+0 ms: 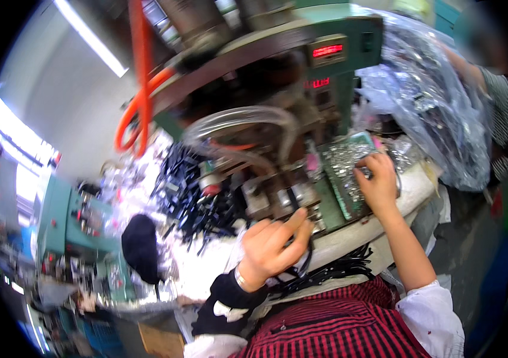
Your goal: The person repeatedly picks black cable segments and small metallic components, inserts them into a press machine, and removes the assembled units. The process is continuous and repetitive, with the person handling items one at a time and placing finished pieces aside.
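Observation:
My left hand is closed, thumb and forefinger pinching a narrow black strap at the front of the machine's metal fixture. One end of the strap lies on the fixture, and the rest seems to hang below my fingers. Over a green tray my right hand reaches among many small shiny metal pieces. Its thumb and forefinger are curled together at the pieces; whatever lies between the tips is too small to make out.
A green press machine with red displays and an orange hose stands ahead. Black straps are heaped to its left; more straps lie near my lap. A clear plastic bag and another person's sleeve are at the right.

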Tool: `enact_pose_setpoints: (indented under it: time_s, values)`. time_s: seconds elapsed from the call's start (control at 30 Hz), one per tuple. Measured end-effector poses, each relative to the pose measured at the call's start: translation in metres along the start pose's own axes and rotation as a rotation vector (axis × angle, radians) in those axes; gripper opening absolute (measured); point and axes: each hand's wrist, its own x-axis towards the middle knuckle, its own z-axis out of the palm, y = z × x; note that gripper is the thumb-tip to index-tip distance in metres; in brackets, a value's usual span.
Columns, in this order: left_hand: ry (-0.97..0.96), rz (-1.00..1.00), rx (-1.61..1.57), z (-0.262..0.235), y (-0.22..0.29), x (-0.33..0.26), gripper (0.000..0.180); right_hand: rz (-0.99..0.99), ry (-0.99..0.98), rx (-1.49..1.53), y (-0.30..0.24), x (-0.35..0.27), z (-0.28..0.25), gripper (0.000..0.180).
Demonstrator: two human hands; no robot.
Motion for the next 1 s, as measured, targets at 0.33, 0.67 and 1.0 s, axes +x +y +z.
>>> enact_pose_setpoints:
  time_s: [0.33, 0.67, 1.0]
  values:
    - [0.080, -0.519, 0.014, -0.046, 0.035, -0.034, 0.027, 0.018, 0.110, 0.131, 0.009, -0.014, 0.013, 0.014]
    - [-0.207, -0.639, 0.598, -0.047, -0.100, -0.067, 0.013, 0.168, -0.045, 0.480, -0.046, -0.003, 0.008, 0.017]
    - [-0.337, -0.808, 0.593, -0.070, -0.104, -0.127, 0.008, 0.281, 0.089, 0.488, 0.021, -0.052, -0.014, 0.015]
